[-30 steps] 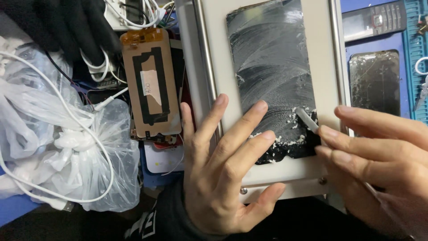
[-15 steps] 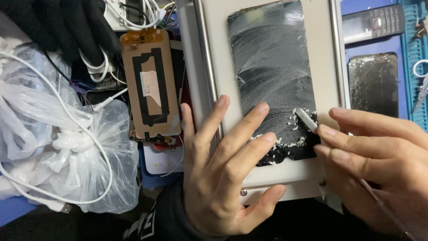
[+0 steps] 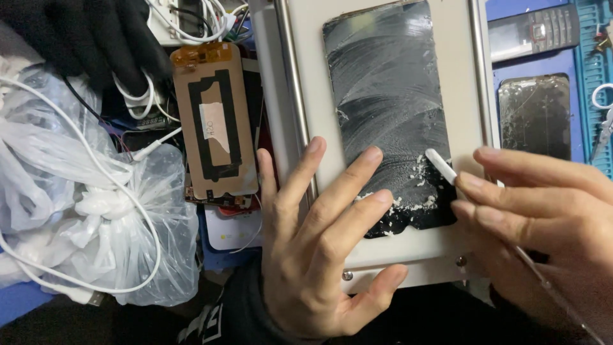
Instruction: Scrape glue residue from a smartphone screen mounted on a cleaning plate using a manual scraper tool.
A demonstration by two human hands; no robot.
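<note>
A clear plastic bag [image 3: 96,230] of white cables lies far left, beside a brown-backed panel [image 3: 215,121]. The left hand [image 3: 319,249], grip open and flat, pins the dark phone screen [image 3: 389,115] to the pale plate [image 3: 460,83], steadying it. The right hand [image 3: 543,217] pinches a thin white-tipped scraper [image 3: 442,166], angled against crumbled residue low on the glass.
</note>
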